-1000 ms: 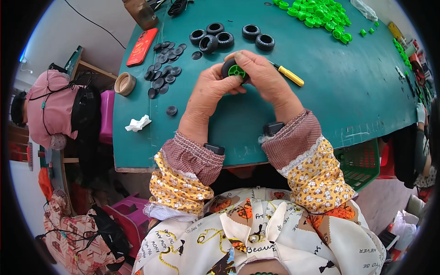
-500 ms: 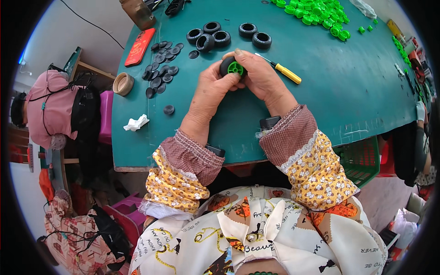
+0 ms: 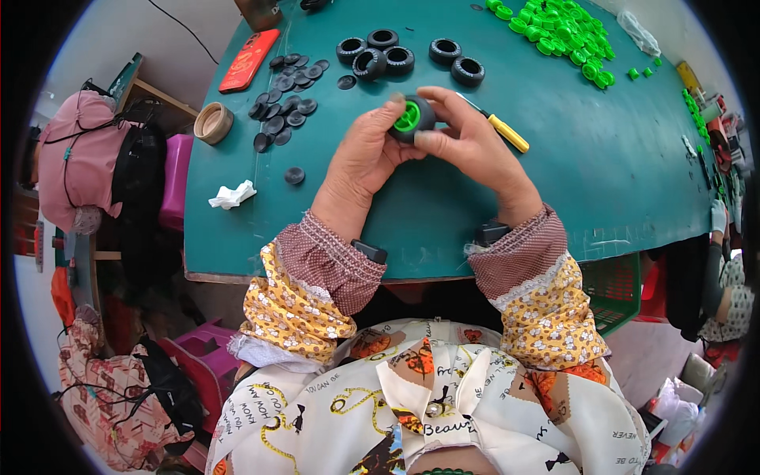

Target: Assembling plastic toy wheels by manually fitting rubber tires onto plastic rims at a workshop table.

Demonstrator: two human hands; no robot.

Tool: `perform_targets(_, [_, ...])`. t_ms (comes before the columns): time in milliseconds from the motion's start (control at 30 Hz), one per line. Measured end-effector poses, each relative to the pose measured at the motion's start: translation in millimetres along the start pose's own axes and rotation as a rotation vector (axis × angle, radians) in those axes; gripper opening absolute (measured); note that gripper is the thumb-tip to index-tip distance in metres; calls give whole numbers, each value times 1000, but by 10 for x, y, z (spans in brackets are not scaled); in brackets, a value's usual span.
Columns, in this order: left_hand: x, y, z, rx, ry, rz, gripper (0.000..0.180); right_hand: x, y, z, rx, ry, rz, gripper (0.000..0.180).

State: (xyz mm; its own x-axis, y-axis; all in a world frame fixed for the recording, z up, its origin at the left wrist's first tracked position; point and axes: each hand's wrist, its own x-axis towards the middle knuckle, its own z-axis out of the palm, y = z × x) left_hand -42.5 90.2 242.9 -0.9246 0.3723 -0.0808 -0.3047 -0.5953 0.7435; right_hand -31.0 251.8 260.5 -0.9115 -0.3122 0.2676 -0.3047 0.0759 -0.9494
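Between my two hands, above the table, is a toy wheel (image 3: 414,119), a black tyre around a green spoked hub. My left hand (image 3: 360,154) grips its left side, with the thumb at the top by the hub. My right hand (image 3: 473,146) closes on the tyre's right side, thumb below and index finger above. Beyond my hands lie several loose black tyres (image 3: 381,61) in two groups. A screwdriver with a yellow handle (image 3: 508,133) lies just right of my right hand. Several thin black discs (image 3: 295,119) are scattered to the left.
A heap of green wheel hubs (image 3: 566,36) covers the far right of the green table (image 3: 633,158). On the left are a red phone (image 3: 248,60), a round brown container (image 3: 214,123) and a crumpled white tissue (image 3: 232,195). Other people sit at both sides.
The wheel has turned so its green hub faces more to the left. My left thumb has moved up to its top, and my right hand has shifted to its right side.
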Motion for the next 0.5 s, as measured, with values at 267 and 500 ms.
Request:
perform_targets(267, [-48,-43,175,187,45,137,31,22,40,137,450,141,260,31])
perform_targets(500, [-70,-80,280,341,75,196,39,27,41,175,554,143,262,34])
